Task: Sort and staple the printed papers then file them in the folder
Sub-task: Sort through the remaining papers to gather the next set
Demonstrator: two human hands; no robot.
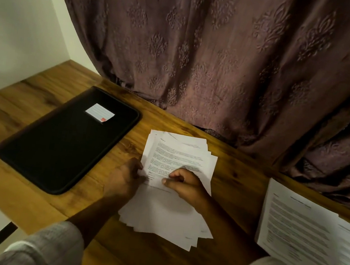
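Paper stack (179,153) lay directly under both your hands, printed side up, loosely fanned with the corners out of line. Text was too blurred to read.

Your left hand (127,175) sat at the stack's left edge with its back to the camera. Its fingers curled onto that edge and pinched the top sheets.

Your right hand (186,185) rested on top of the stack, just beside the left. Fingers were curled in, and the thumb stretched toward the left hand, flat on the top sheet. The fingertips were tucked under, so I couldn't tell whether it had a sheet pinched.

Folder (65,140) was black, closed and lying flat, left of your left hand. It was near the stack but not touching it. A white label (100,112) with a red mark sat on the folder's far end.

Second paper set (306,226) was printed too. It lay well to the right of your right hand, apart from the stack, and its near part was blurred.

Wooden table (236,188) carried all of it. Patterned brown curtain (226,60) hung beyond your hands, hem down on the table's far edge. White wall (16,15) stood beyond the folder, far left. Grey left sleeve (48,247) ended short of the wrist, leaving the forearm bare.
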